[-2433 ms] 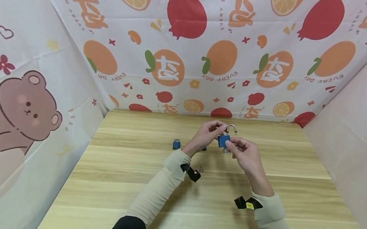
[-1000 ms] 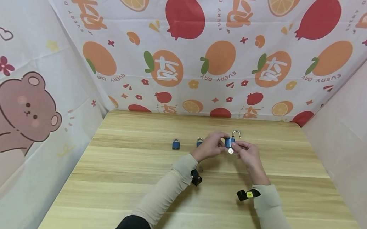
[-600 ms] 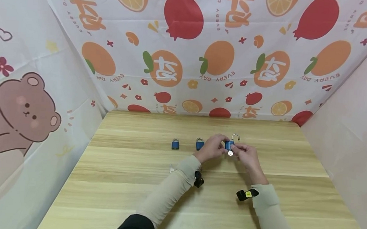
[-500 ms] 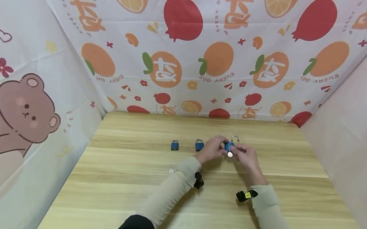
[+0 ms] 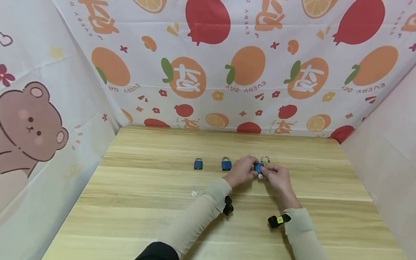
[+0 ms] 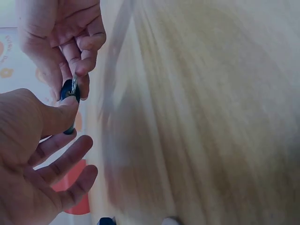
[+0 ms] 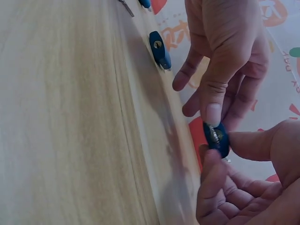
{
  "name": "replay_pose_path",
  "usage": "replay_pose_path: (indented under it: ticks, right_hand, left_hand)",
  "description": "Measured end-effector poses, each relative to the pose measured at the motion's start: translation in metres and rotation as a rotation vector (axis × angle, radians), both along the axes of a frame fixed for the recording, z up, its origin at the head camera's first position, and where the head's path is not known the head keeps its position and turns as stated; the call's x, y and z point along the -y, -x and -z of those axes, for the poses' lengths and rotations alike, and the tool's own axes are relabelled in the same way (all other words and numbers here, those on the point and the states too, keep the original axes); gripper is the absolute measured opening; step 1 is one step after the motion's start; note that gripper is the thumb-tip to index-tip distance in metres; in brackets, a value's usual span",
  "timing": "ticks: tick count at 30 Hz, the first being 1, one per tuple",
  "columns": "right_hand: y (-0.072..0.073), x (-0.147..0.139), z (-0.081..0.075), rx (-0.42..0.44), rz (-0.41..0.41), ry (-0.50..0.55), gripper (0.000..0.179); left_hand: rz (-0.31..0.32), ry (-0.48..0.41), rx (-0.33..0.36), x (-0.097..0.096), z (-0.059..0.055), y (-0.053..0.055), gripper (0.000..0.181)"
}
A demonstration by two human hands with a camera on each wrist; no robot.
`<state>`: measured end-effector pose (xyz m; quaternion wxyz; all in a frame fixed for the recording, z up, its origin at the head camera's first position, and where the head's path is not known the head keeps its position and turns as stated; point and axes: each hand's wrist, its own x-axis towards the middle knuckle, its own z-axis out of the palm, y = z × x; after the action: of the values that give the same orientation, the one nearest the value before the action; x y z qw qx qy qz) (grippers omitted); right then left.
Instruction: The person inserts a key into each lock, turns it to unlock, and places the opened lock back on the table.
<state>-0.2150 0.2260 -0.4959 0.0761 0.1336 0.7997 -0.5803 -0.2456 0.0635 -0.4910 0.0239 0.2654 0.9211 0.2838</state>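
A blue padlock (image 5: 258, 167) with its shackle swung open at the top is held between my two hands over the rear right of the table. My left hand (image 5: 242, 171) pinches its left side; in the left wrist view the thumb presses on the padlock (image 6: 69, 123) and the other fingers are spread. My right hand (image 5: 278, 178) pinches the body from the right, thumb in front. A silver key (image 7: 214, 134) stands in the keyhole in the right wrist view, its round head hanging below the padlock in the head view.
Two more blue padlocks, a left one (image 5: 198, 164) and one nearer my left hand (image 5: 226, 164), stand with shackles closed on the wooden table (image 5: 133, 213). A loose key (image 5: 194, 193) lies in front of the left one. A fruit-printed cloth (image 5: 211, 86) hangs behind.
Both hands have brought the open padlock to the right and lower in the head view. The left forearm's shift has uncovered the middle padlock and the loose key.
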Motion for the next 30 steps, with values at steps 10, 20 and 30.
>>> replay_pose_path:
  ticks: [10, 20, 30]
  right_hand:
    - [0.002, -0.002, 0.001, 0.021, -0.127, -0.054, 0.037]
    - [0.001, -0.001, 0.000, 0.030, -0.179, -0.057, 0.040]
    - [0.002, -0.001, 0.004, 0.018, -0.220, -0.083, 0.036]
  left_hand:
    - [-0.055, 0.064, -0.005, -0.004, 0.008, -0.001, 0.033]
    - [-0.074, 0.103, -0.053, -0.006, 0.012, 0.000, 0.030]
    - [-0.096, 0.142, -0.074, -0.007, 0.015, -0.001, 0.029]
